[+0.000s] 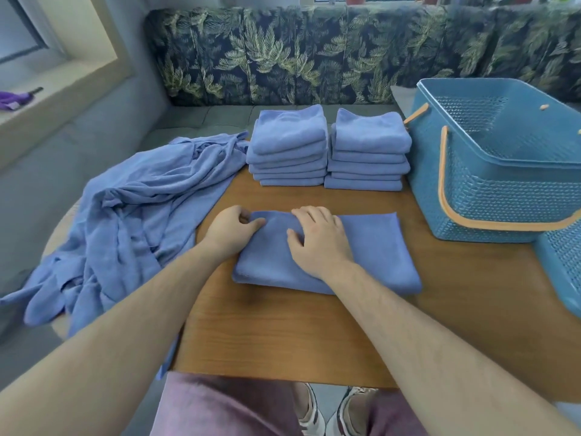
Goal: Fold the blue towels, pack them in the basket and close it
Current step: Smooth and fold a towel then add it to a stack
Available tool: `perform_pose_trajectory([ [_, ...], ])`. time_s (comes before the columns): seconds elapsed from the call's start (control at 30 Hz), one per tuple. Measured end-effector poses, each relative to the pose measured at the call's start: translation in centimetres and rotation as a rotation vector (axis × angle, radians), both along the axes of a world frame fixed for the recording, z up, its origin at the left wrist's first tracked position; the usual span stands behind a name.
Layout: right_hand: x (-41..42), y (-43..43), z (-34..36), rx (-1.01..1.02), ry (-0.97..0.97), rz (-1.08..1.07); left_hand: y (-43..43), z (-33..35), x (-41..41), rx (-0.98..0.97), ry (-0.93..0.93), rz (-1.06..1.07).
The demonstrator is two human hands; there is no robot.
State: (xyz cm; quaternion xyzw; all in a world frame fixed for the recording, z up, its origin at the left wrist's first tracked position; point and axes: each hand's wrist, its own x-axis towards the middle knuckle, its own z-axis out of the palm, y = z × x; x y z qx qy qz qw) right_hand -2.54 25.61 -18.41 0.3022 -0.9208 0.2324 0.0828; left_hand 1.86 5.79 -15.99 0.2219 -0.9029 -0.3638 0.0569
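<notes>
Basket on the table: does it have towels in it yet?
Empty, as far as shows: the basket stands open and only its bare mesh floor shows inside, no towel.

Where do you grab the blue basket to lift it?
Grip the orange handle at its long middle bar, coming from the near side. It hangs folded down against the basket's near wall, so fingers likely need to hook under it there.

Table (283,335) before a sofa (314,58), laundry on top.
A towel (377,247) lies at the middle; behind it stand the left stack (287,146) and the right stack (369,149), side by side. A heap (135,209) lies to the left, hanging over the table's edge. The basket (490,190) stands on the right, just beside the right stack.
</notes>
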Motion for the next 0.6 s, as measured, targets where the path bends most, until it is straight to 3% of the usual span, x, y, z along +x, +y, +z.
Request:
perform_pose_trajectory([
  [0.2, -0.1, 0.0, -0.3, 0.038, 0.02, -0.019, 1.0, 0.8, 0.0, 0.162, 0.137, -0.044],
  [0.37, -0.1, 0.0, -0.2, 0.028, 0.03, -0.026, 1.7, 1.6, -0.2, 0.241, 0.167, 0.012],
  [0.53, -0.1, -0.1, -0.3, 0.025, 0.033, -0.025, 1.7, 1.7, -0.1, 0.471, 0.219, 0.086],
  [0.6, -0.2, 0.0, -0.2, 0.032, 0.029, -0.022, 1.8, 1.5, -0.1, 0.455, 0.243, 0.096],
])
